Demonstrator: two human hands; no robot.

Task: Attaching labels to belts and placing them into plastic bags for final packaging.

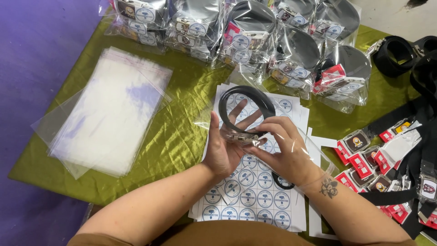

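Olive-green satin cloth (182, 132) covers the work surface, with purple floor beyond its left edge. At centre, the left hand (225, 146) holds a coiled black belt (246, 107) from behind, thumb up and fingers spread behind the loop, buckle (239, 135) at the bottom. The right hand (284, 146) grips a clear plastic sleeve (314, 150) around the coil's lower part, fingers curled over it.

Judged step: bagging the belt, with the coil only partly enclosed. The next move calls for keeping the coil tight while film slides over it.

Sticker sheets (255, 196) lie directly beneath the hands. Room is limited: finished bagged belts (296, 50) crowd the far edge, loose belts with red-tagged buckles (391, 159) fill the right side, and a stack of empty sleeves (109, 114) lies left (overhanging the cloth's edge).
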